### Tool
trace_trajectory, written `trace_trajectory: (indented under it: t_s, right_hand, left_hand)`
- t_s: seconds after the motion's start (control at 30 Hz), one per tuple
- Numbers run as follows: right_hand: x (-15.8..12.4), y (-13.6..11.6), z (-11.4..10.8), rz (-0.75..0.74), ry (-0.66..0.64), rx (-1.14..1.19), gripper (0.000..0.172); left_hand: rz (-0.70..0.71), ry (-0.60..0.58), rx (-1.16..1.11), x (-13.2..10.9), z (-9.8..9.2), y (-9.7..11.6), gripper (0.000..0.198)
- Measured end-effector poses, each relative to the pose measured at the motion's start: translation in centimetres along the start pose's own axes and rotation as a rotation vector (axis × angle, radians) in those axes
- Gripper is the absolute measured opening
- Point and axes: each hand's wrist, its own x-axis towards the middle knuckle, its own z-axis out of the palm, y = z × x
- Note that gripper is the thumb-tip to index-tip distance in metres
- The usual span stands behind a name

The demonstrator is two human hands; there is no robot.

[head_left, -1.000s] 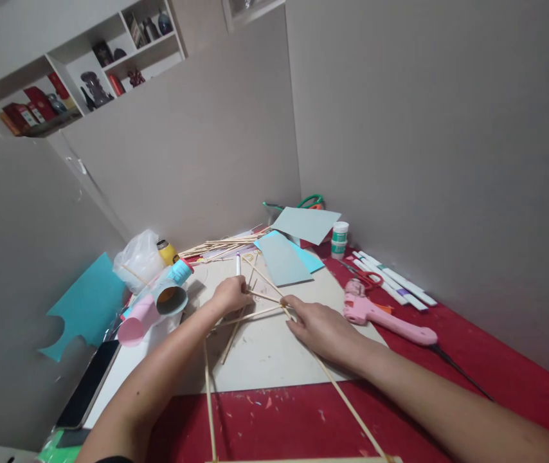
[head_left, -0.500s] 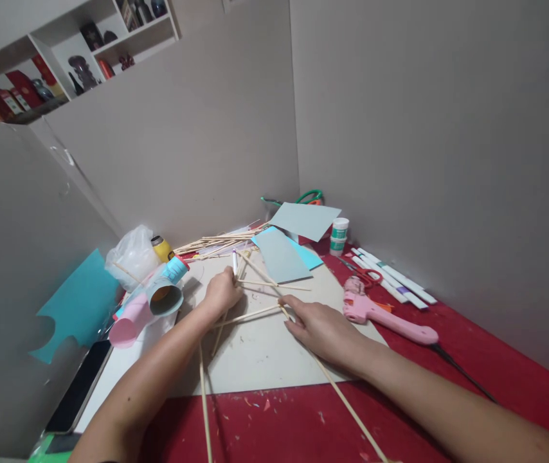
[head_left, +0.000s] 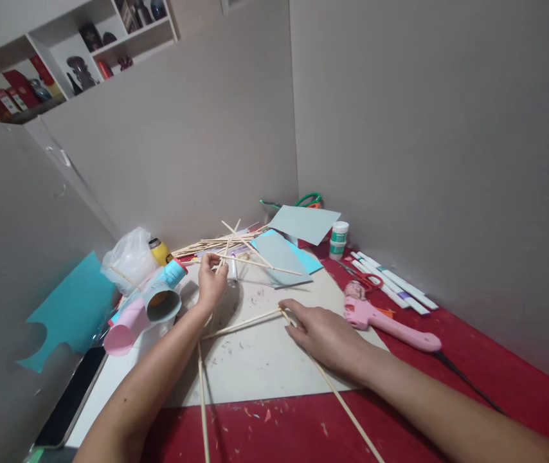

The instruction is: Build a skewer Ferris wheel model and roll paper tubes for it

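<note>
My left hand (head_left: 213, 280) is closed around thin wooden sticks (head_left: 258, 264) that cross each other and stick out to the right, raised above the board. Below, a longer stick (head_left: 248, 323) runs across to my right hand (head_left: 320, 331). There my thumb and fingers pinch the corner where it meets another stick (head_left: 346, 405) slanting down toward me. A further stick (head_left: 202, 399) comes toward me on the left side. These sticks appear joined as one frame; my left hand and forearm hide some of the joints.
A pink glue gun (head_left: 395, 326), red-handled scissors (head_left: 366, 278), white markers (head_left: 395, 283) and stacked small jars (head_left: 338, 240) lie right. Grey sheets (head_left: 303, 222) and a stick pile (head_left: 197, 246) are behind. Paper tubes (head_left: 127, 328) and a phone (head_left: 69, 399) lie left of the pale board (head_left: 265, 366).
My left hand has lifted and moved left and away from me, raising the crossed sticks off the board. My right hand keeps its pinch at the corner, nearly unmoved.
</note>
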Motion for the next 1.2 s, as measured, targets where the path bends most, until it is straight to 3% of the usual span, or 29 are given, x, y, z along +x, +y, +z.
trace_trajectory:
  t_s: [0.13, 0.3, 0.4, 0.5, 0.6, 0.73, 0.9, 1.03, 1.2]
  right_hand:
    - [-0.1, 0.0, -0.3, -0.008, 0.135, 0.057, 0.039]
    - [-0.4, 0.0, -1.9, -0.196, 0.679, 0.206, 0.033]
    - [-0.4, 0.2, -2.7, -0.169, 0.829, 0.135, 0.052]
    - [-0.2, 0.4, -2.9, -0.124, 0.715, 0.248, 0.067]
    - [-0.1, 0.2, -2.6, -0.125, 0.493, 0.538, 0.062]
    - [-0.2, -0.2, -2.5, -0.16, 0.311, 0.826, 0.064]
    - [-0.6, -0.6, -3.3, -0.23, 0.095, 1.036, 0.051]
    - [-0.8, -0.9, -3.7, -0.221, 0.022, 1.172, 0.047]
    - [-0.8, -0.6, -3.4, -0.202, 0.049, 1.127, 0.047]
  left_hand:
    - [0.048, 0.021, -0.151, 0.1, -0.1, 1.3, 0.012]
    - [0.122, -0.028, -0.32, -1.4, -0.1, 3.5, 0.017]
    - [0.16, -0.108, -0.452, -3.0, -0.1, 5.5, 0.021]
    - [0.179, -0.21, -0.569, -4.7, -0.3, 7.5, 0.022]
    - [0.186, -0.295, -0.599, -5.7, -0.2, 8.4, 0.02]
    - [0.18, -0.343, -0.57, -5.9, -0.1, 8.0, 0.019]
    - [0.129, -0.347, -0.554, -5.4, -0.5, 7.3, 0.028]
    - [0.05, -0.431, -0.556, -5.2, -1.0, 7.3, 0.034]
    - [-0.044, -0.564, -0.637, -4.7, -1.9, 6.8, 0.039]
